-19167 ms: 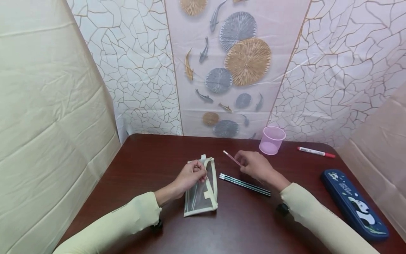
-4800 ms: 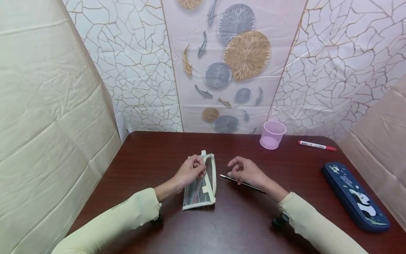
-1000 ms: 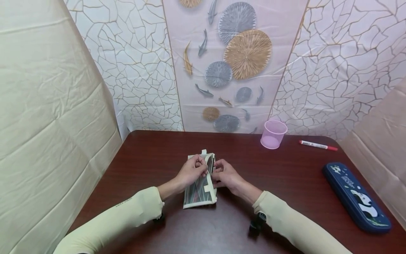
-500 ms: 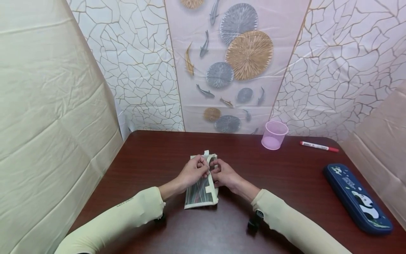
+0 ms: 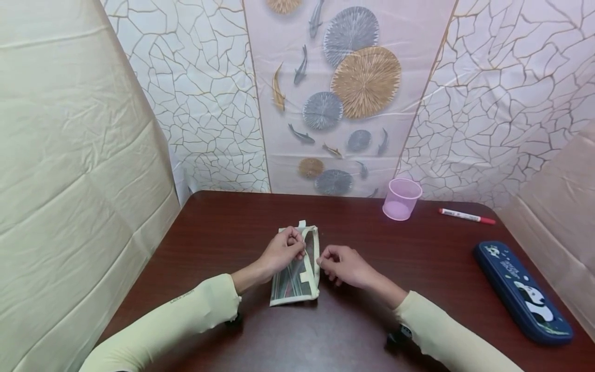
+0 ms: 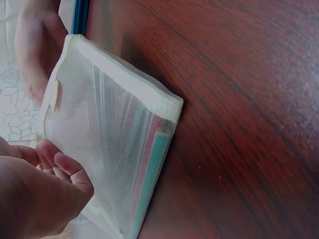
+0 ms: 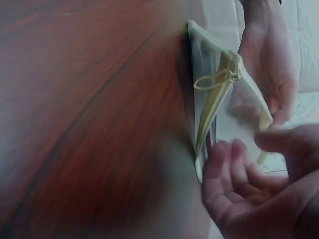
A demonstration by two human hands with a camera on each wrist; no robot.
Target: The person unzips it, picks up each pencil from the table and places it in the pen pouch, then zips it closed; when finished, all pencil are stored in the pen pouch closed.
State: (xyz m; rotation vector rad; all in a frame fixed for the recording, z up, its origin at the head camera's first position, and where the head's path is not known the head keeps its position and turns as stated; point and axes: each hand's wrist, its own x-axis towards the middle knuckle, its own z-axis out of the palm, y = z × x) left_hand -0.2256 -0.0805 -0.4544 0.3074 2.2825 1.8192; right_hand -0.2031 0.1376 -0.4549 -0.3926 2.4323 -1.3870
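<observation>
A see-through mesh pencil pouch (image 5: 293, 287) with cream edging lies on the table, its zipped side gaping. My left hand (image 5: 281, 251) pinches one edge of that opening between thumb and fingers. Through the mesh, in the left wrist view, several pencils (image 6: 155, 152) show, among them a green one and a red one. My right hand (image 5: 346, 266) is at the right edge of the pouch, fingers loosely bent. In the right wrist view its thumb and fingertips stand apart around the opening, with nothing visible between them. A cord loop (image 7: 212, 81) hangs at the zipper's end.
A pink mesh cup (image 5: 401, 200) stands at the back right of the dark wooden table (image 5: 223, 217). Beside it lies a red-and-white marker (image 5: 467, 216). A navy panda pencil case (image 5: 522, 292) lies along the right side.
The pencils that lay right of the pouch earlier are gone from the table, and more show inside it. My right hand has just drawn back rightward from the opening; my left keeps its pinch.
</observation>
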